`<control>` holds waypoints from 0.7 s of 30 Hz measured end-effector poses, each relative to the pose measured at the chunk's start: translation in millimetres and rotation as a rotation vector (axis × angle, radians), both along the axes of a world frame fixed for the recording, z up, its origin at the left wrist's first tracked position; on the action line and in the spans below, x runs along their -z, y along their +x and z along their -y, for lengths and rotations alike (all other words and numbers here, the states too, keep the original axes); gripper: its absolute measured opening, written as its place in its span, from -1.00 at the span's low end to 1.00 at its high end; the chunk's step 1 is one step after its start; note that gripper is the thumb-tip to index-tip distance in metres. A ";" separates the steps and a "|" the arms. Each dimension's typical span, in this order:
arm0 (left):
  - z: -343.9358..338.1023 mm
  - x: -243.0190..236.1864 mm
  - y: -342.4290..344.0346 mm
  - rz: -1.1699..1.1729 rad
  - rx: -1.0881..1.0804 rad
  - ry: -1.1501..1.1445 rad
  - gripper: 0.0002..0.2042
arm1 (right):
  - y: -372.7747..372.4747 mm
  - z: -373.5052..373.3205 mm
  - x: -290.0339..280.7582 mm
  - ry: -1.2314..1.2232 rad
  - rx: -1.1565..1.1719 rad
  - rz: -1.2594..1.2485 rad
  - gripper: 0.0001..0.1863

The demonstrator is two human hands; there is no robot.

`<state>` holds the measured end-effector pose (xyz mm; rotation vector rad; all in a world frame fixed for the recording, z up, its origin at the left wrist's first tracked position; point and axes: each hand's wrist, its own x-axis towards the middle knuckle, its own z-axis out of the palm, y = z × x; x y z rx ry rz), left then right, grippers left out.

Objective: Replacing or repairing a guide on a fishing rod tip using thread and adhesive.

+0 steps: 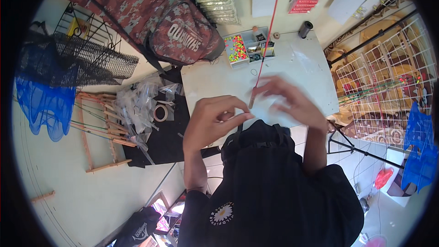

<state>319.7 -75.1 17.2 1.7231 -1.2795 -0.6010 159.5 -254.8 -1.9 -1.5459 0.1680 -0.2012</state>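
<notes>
A thin red rod (265, 48) with a pale brown lower end slants up over the white table (210, 77). At that lower end, the thumb and forefinger of my left hand (215, 116) are closed in a pinch. My right hand (295, 103) is smeared by motion on the other side of the rod. A gap shows between its thumb and its fingers, whose tips come close to the rod; whether they touch it I cannot tell. A small dark ring (254, 72) lies on the table beyond my hands.
At the table's back stands a divided tray (238, 65) with bright coloured bits, beside a dark cylinder (305, 29). A camouflage bag (183, 36) leans at the back left. Left are a tape roll (160, 113), plastic bags (137, 100) and a wooden rack (87, 142); right, a wire grid (384, 73).
</notes>
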 end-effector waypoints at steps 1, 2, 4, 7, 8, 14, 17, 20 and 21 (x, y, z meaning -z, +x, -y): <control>7.5 -4.6 -3.2 0.007 0.020 0.000 -0.89 | 5.9 -13.2 0.1 -0.042 -0.104 0.080 -0.65; 13.0 -7.7 -5.7 0.015 0.034 0.001 -0.88 | 8.8 -16.1 9.6 -0.026 -0.185 0.062 -0.74; 8.9 -13.5 1.9 0.013 0.014 -0.025 -0.89 | 3.9 -2.9 7.4 0.051 -0.266 -0.063 -0.76; -18.8 -4.1 33.8 -0.010 -0.087 0.055 -0.89 | -26.1 23.9 12.1 0.171 -0.053 -0.118 -0.74; -32.5 2.6 46.8 -0.008 -0.108 0.050 -0.89 | -39.8 32.1 15.2 0.185 -0.034 -0.048 -0.71; -108.7 32.5 110.3 -0.212 -0.304 -0.072 -0.90 | -121.4 88.2 53.6 0.352 0.134 0.444 -0.71; -139.8 47.1 137.5 -0.167 -0.449 -0.106 -0.90 | -147.4 102.0 59.0 0.430 0.393 0.528 -0.71; -169.7 70.4 163.2 -0.163 -0.596 -0.126 -0.92 | -153.6 101.7 57.9 0.389 0.454 0.491 -0.71; -179.0 79.1 169.8 -0.176 -0.689 -0.123 -0.93 | -152.1 99.5 57.3 0.353 0.465 0.352 -0.72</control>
